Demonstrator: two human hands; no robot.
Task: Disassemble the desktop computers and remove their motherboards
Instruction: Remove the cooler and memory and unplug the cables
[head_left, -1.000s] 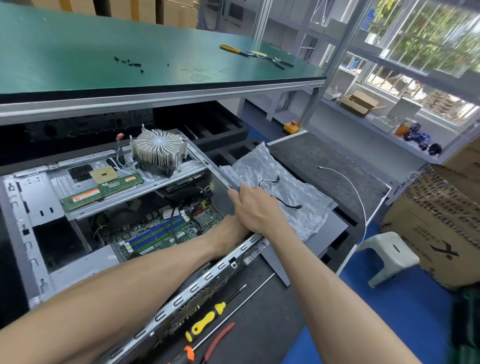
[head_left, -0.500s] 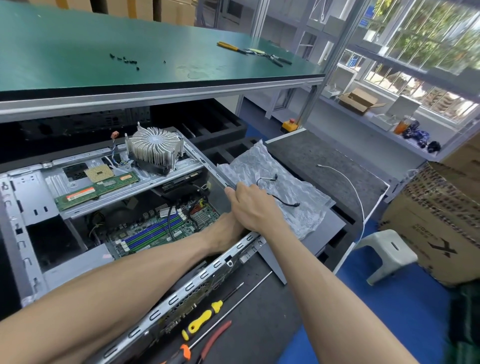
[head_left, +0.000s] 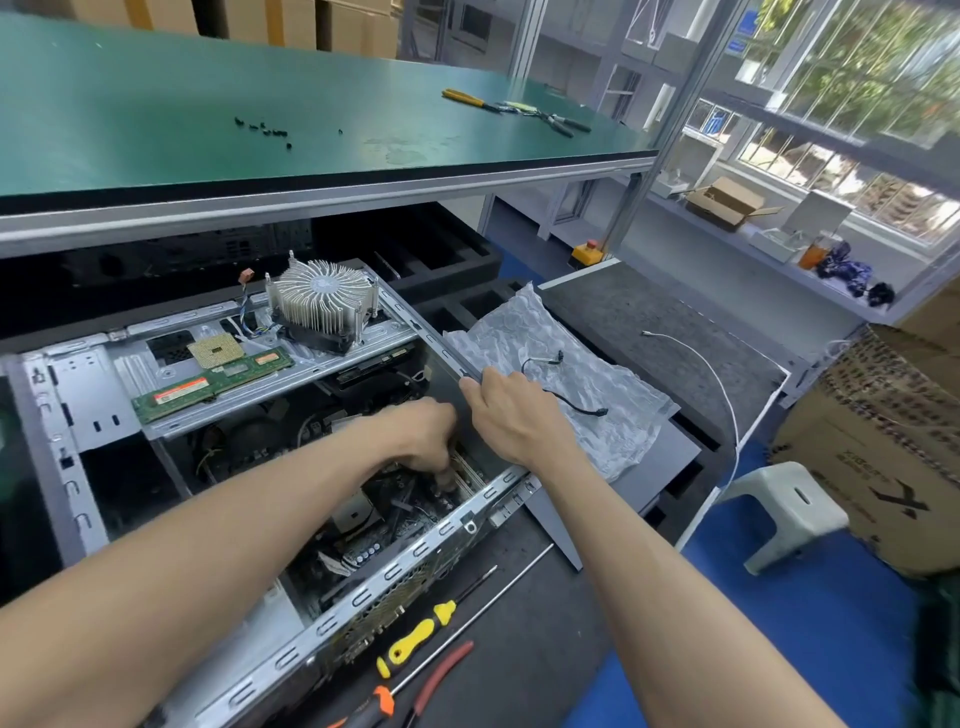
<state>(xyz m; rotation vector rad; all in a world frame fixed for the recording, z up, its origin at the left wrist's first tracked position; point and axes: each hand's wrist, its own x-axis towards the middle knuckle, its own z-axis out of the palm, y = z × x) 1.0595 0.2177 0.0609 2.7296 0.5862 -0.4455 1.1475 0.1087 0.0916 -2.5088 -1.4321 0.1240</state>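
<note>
Head view. The desktop computer case (head_left: 67, 395) was laid on its side on the lower desk (head_left: 524, 649), its open side facing up, presumably so that the interior could be reached from above. The motherboard (head_left: 374, 525) was seen low inside the case, near the perforated rear wall, not yet lifted out; it was partly hidden by the left forearm.

The left hand (head_left: 421, 436) was lowered into the case with its fingers curled downward onto a component on the board. What was pinched could not be made out, nor whether anything was held. It is judged that a connector or fastener was being worked loose. The right hand (head_left: 511, 410) was set on the case's right-hand rim, fingers curled over the edge and gripping it, apparently to steady the chassis against the pull of the other hand.

Removed parts were parked on the internal metal bracket (head_left: 171, 410), within reach but off the board: a heatsink (head_left: 322, 301) with its fan lead, a processor (head_left: 215, 351) and a memory module (head_left: 208, 382). A small black cable (head_left: 558, 387) was laid on a sheet of white foam wrap (head_left: 613, 410) just beside the case.

A yellow-handled screwdriver (head_left: 415, 636) and red-handled pliers (head_left: 441, 675) were kept on the desk in front of the case, close to hand. Loose black screws (head_left: 265, 130) and further pliers (head_left: 514, 109) were placed on the green upper shelf (head_left: 130, 104), well apart from the work.
</note>
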